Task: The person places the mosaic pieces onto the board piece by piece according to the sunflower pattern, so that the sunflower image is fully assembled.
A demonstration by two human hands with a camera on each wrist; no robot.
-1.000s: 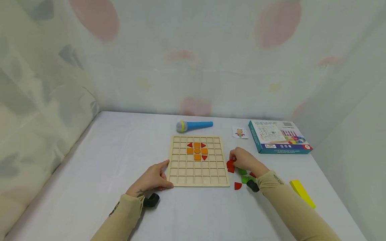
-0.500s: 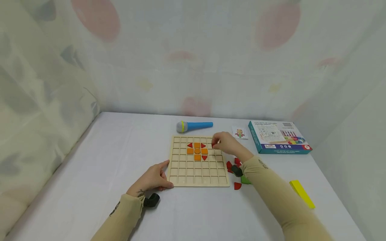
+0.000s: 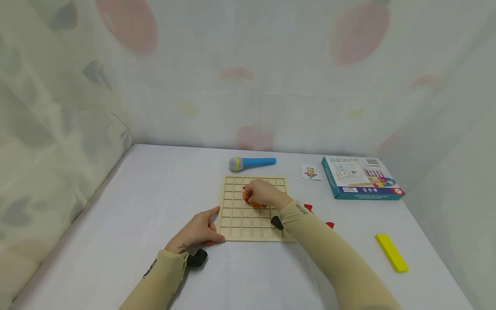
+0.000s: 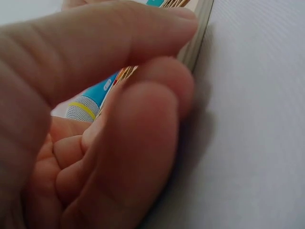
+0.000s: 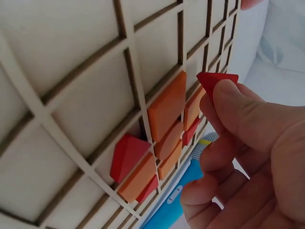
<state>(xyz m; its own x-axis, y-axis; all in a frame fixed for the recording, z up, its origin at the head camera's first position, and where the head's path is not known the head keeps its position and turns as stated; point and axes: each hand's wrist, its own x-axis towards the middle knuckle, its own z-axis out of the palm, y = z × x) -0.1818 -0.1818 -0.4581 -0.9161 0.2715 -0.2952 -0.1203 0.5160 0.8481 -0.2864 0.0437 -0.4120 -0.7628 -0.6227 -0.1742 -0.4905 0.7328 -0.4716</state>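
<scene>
In the right wrist view my right hand (image 5: 252, 138) pinches a red triangular tile (image 5: 208, 82) between thumb and fingertips, over the wooden grid board (image 3: 236, 224). Orange square tiles (image 5: 167, 107) surround an orange round tile (image 5: 169, 140) in its cells, with red triangular tiles (image 5: 128, 157) beside them. In the head view this hand (image 3: 263, 192) covers most of those tiles. At the board's near-left corner rests my left hand (image 3: 197, 228), its index finger along the left edge and its thumb at the front corner.
Beyond the board lies a blue toy microphone (image 3: 253, 162). A pattern card (image 3: 311, 172) and a teal-edged box (image 3: 362, 178) are at the back right. Red pieces (image 3: 330, 224) show past the right sleeve. A yellow block (image 3: 391, 252) lies farther right.
My right hand has moved from the loose pieces right of the board, left over the tile pattern, with a red tile in its fingers. My left hand stays at the corner.
</scene>
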